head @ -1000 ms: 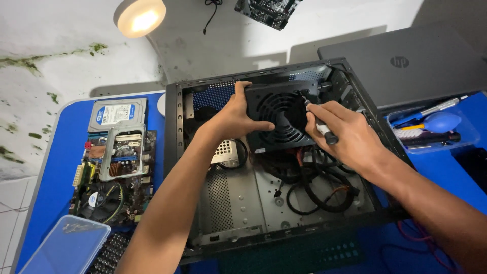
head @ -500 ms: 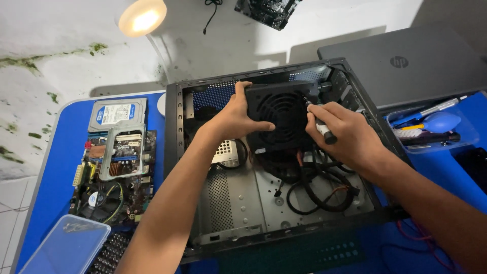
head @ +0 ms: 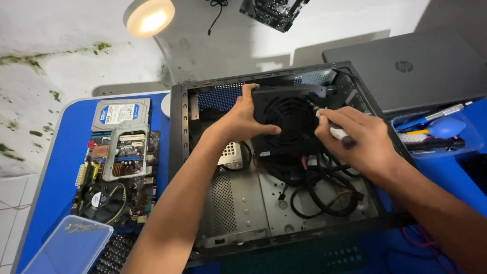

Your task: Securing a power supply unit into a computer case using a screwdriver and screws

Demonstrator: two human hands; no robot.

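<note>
A black power supply unit (head: 291,122), its round fan grille facing up, sits in the upper part of an open computer case (head: 243,203) lying on its side on a blue table (head: 66,137). The left hand (head: 243,122) grips the unit's left edge, thumb across the front. The right hand (head: 357,137) is closed around a screwdriver (head: 332,127), its tip at the unit's upper right corner. Black cables (head: 324,193) coil below. A motherboard (head: 114,177), hard drive (head: 120,112) and closed laptop (head: 406,66) lie beside the case.
</note>
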